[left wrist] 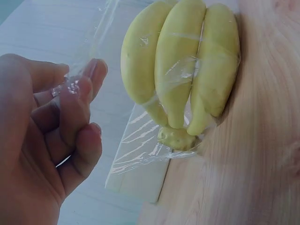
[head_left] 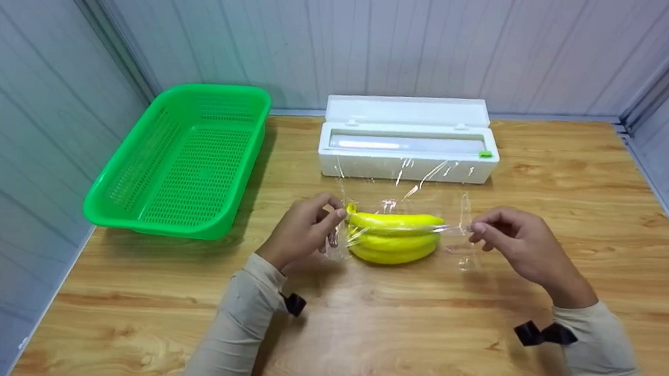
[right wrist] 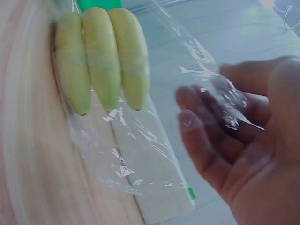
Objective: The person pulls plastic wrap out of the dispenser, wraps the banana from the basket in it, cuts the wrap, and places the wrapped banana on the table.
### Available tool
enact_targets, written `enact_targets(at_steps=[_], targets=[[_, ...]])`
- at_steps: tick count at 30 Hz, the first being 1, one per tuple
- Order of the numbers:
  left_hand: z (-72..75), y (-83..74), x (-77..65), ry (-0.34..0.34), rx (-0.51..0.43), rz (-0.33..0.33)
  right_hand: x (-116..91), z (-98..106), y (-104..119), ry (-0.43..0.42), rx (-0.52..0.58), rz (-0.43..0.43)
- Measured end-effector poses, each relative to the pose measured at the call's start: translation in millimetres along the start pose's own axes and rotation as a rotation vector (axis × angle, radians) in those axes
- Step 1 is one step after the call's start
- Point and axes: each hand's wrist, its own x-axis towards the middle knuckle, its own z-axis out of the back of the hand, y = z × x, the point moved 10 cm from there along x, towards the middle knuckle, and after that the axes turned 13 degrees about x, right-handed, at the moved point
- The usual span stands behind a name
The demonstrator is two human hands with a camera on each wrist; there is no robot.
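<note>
A bunch of yellow bananas (head_left: 393, 241) lies on the wooden table, stem end to the left. Clear plastic wrap (head_left: 452, 228) is stretched over it and runs back toward the wrap box. My left hand (head_left: 310, 225) pinches the film's edge near the stem, between thumb and fingers. At the other end, my right hand (head_left: 514, 243) pinches the opposite corner, beyond the banana tips. In the left wrist view the film clings around the stem (left wrist: 176, 138). Glints of loose film (right wrist: 229, 103) show between the right thumb and fingers in the right wrist view.
Behind the bananas stands a white wrap box (head_left: 406, 169), lid up, with a roll (head_left: 405, 144) inside and a green slider (head_left: 485, 154) at its right. A green perforated basket (head_left: 228, 227) stands at the left. Panel walls (head_left: 396, 36) border the table (head_left: 388, 338).
</note>
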Motion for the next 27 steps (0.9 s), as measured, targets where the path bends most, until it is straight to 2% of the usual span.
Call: enact_targets(at_steps=[6, 11, 16, 22, 27], targets=[[2.4, 1.6, 1.2, -0.036, -0.05, -0.009, 1, 10, 0, -0.143, 0.01, 0.026], [6.9, 0.0, 5.0, -0.087, -0.03, -0.043, 3, 12, -1, -0.19, 0.043, 0.044], [10.2, -1.9, 11.8, -0.123, 0.018, -0.066, 10, 14, -7, -0.222, 0.088, 0.025], [10.8, 3.7, 19.9, -0.141, 0.029, -0.028, 18, 16, -13, -0.266, 0.13, -0.016], [10.6, 7.2, 25.1, -0.152, -0.061, -0.005, 23, 16, -20, -0.311, 0.273, -0.04]])
